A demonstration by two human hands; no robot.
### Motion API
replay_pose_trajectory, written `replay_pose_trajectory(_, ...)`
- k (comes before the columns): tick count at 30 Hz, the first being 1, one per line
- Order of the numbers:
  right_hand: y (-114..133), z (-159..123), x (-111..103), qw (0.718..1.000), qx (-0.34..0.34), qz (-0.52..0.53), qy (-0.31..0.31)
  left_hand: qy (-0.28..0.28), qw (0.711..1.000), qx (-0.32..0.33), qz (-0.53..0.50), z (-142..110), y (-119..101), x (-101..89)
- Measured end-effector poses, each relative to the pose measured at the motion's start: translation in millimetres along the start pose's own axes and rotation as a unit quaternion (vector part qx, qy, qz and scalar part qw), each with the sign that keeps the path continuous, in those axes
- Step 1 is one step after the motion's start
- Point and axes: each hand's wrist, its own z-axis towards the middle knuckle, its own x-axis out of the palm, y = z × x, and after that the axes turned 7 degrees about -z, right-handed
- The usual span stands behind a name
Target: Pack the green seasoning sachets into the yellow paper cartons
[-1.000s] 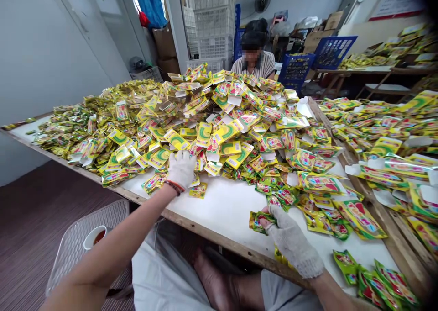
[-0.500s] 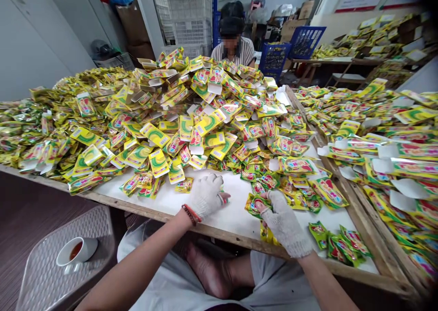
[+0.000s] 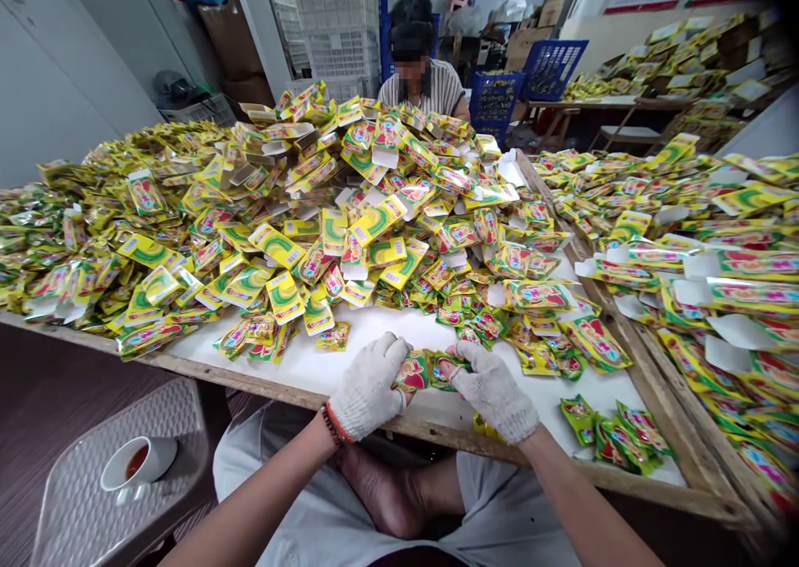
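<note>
While both hands meet just above the bare strip along the near edge of the white-topped, wood-rimmed bench (image 3: 315,374), they share a little run of shiny green, yellow and red sachets (image 3: 429,370). The left hand in an off-white knitted glove (image 3: 369,386) is closed on one end, and the right hand in a matching glove (image 3: 498,390) pinches the other. Guessing a bit, but a grip at each end probably keeps the slippery stuff lined up. A small group of shiny green-and-red sachets (image 3: 615,434) lies by the near right corner, likely for easy reach and clear of the big heap of yellow-and-green cardboard boxes (image 3: 378,221).

Can't tell whether the held bit is separate sachets or one joined strip, since fingers cover both ends. The right hand also half hides a yellow packet (image 3: 483,425) at the near edge, and the heap blocks most of the far edge.
</note>
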Motion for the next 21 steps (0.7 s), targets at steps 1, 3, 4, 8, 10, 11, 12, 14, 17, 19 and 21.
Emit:
replay_pose_trajectory(1,1.4,-1.1,-3.3,1.000,-0.013,-0.017,0.023,0.016,1.000,0.024,0.001,-0.4,-0.6,-0.5)
replay_pose_trajectory(3,6.0,-2.5,-7.8,0.997,-0.035,-0.051,0.046,0.039,0.997,0.063,0.008,-0.5,-2.3,0.0)
replay_pose_trajectory(4,8.8,-2.8,-8.5,0.996,-0.042,-0.070,0.044,0.044,0.996,0.073,0.010,-0.2,-3.3,1.0)
replay_pose_trajectory(8,15.4,-5.2,-5.6,0.997,-0.036,-0.073,-0.006,0.025,0.998,0.063,-0.003,1.3,-5.5,4.3)
replay_pose_trajectory(10,13.1,-7.8,-5.7,1.000,-0.017,0.005,0.012,0.016,0.998,0.056,-0.006,1.8,-5.0,3.6)
replay_pose_trajectory(11,10.8,-9.2,-6.6,0.998,-0.001,0.052,0.034,0.013,0.998,0.056,-0.004,1.8,-4.8,2.8)
replay_pose_trajectory(12,8.4,-10.5,-8.0,0.994,0.018,0.088,0.056,0.012,0.998,0.056,0.000,1.6,-4.8,2.1)
replay_pose_trajectory(14,4.4,-12.5,-10.7,0.991,0.040,0.101,0.072,0.012,0.998,0.061,0.007,0.8,-6.6,1.8)
replay_pose_trajectory(17,4.1,-13.6,-11.4,1.000,-0.002,0.002,0.006,0.011,0.997,0.078,0.011,-0.8,-12.8,5.5)
replay_pose_trajectory(19,7.0,-14.1,-10.6,0.998,-0.042,-0.048,-0.025,0.007,0.997,0.080,0.016,-1.3,-16.8,8.6)
replay_pose_trajectory(21,10.0,-16.3,-10.5,0.998,-0.046,-0.033,-0.027,-0.001,0.998,0.064,0.027,-0.7,-18.6,10.0)
